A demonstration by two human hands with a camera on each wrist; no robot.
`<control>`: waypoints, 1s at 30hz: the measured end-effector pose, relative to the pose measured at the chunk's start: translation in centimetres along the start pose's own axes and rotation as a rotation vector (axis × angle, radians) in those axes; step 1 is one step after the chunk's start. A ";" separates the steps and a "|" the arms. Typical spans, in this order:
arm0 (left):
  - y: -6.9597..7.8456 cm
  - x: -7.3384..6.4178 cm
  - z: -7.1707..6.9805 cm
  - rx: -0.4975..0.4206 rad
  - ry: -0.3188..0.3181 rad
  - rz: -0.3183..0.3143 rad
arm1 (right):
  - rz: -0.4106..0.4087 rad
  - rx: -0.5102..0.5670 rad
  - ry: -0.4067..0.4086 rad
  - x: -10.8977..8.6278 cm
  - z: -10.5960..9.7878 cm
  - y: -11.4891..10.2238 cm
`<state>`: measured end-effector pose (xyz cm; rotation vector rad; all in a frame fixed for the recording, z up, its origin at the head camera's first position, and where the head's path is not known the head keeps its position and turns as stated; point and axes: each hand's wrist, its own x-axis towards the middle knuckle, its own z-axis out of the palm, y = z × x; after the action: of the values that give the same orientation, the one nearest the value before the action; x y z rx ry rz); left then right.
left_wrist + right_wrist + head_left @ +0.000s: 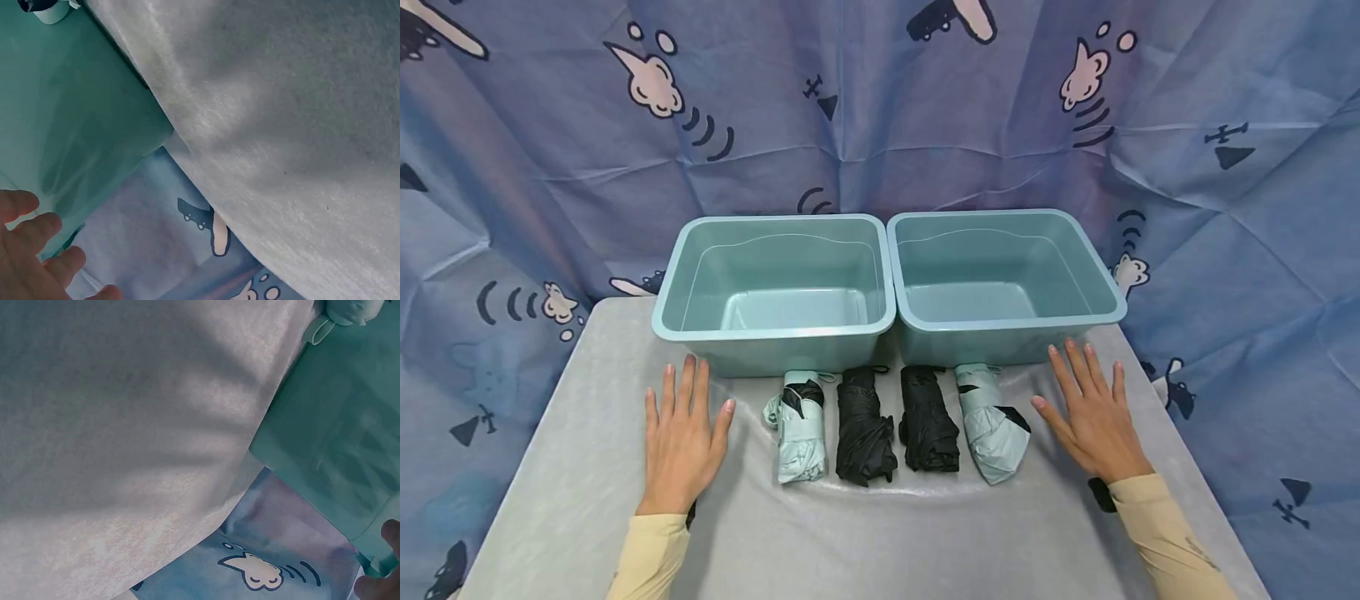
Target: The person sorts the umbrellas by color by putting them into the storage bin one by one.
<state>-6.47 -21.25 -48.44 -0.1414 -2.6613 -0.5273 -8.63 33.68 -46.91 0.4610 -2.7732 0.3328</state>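
Note:
Folded umbrellas lie in a row across the middle of the table in the head view. A pale green umbrella point(802, 446) is at the left end, then a black umbrella point(863, 429), another black umbrella point(929, 427), and a second pale green umbrella point(992, 437) at the right end. To the left of the row is my left hand point(681, 446), palm down, fingers straight and spread, holding nothing. My right hand point(1096, 425) is on the other side, likewise flat with spread fingers and nothing held. Neither hand touches an umbrella.
Two pale green plastic bins stand side by side behind the umbrellas, the left bin point(775, 335) and the right bin point(1011, 323), with nothing visible inside. A grey-white cloth covers the table point(910, 550). A blue patterned curtain point(880, 100) hangs behind and around it.

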 end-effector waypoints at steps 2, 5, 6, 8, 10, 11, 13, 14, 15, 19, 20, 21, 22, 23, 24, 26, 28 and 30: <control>0.0 0.1 0.0 -0.004 0.002 0.006 | -0.003 0.017 0.018 0.0 -0.2 -0.1; -0.1 0.4 -0.1 -0.020 0.018 0.009 | 0.003 0.058 0.035 0.1 -0.5 -0.4; -0.1 0.5 -0.2 -0.033 0.028 0.008 | 0.012 0.079 0.033 0.1 -0.6 -0.6; -0.3 0.7 -0.5 -0.084 0.042 -0.013 | 0.054 0.125 0.014 0.0 -1.0 -1.0; -0.5 0.9 -0.9 -0.163 0.038 -0.073 | 0.121 0.188 -0.028 -0.1 -1.4 -1.5; -0.6 1.0 -1.2 -0.218 0.029 -0.123 | 0.155 0.220 -0.049 -0.2 -1.7 -1.7; -0.9 1.4 -1.9 -0.346 0.008 -0.240 | 0.217 0.289 -0.094 -0.3 -2.0 -2.1; -1.1 1.7 -2.3 -0.408 -0.002 -0.306 | 0.234 0.324 -0.108 -0.3 -2.1 -2.2; -1.3 2.0 -2.6 -0.459 -0.006 -0.370 | 0.243 0.359 -0.119 -0.3 -2.1 -2.4; -2.3 3.9 -4.0 -0.622 0.029 -0.550 | 0.228 0.467 -0.141 -0.1 -2.0 -2.8; -2.5 4.5 -4.4 -0.658 0.040 -0.578 | 0.220 0.480 -0.143 -0.1 -1.9 -2.9; -2.7 5.1 -4.7 -0.690 0.052 -0.596 | 0.216 0.489 -0.148 -0.1 -1.9 -3.0; -2.8 5.8 -4.9 -0.732 0.064 -0.611 | 0.216 0.493 -0.155 -0.1 -1.8 -3.0; -3.0 6.5 -5.2 -0.772 0.068 -0.617 | 0.214 0.493 -0.161 -0.1 -1.7 -3.1; -3.1 7.2 -5.4 -0.804 0.068 -0.613 | 0.213 0.493 -0.166 -0.1 -1.7 -3.2; -3.3 8.6 -5.7 -0.864 0.055 -0.583 | 0.217 0.488 -0.184 -0.1 -1.6 -3.2; -3.5 9.9 -5.8 -0.916 0.025 -0.537 | 0.217 0.491 -0.202 -0.1 -1.5 -3.3; -3.7 11.0 -5.8 -0.926 -0.024 -0.490 | 0.214 0.499 -0.224 0.0 -1.3 -3.3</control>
<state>-14.88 -26.76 -40.16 0.2495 -2.2396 -1.8763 -7.12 31.01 -45.13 0.3255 -2.9476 1.1006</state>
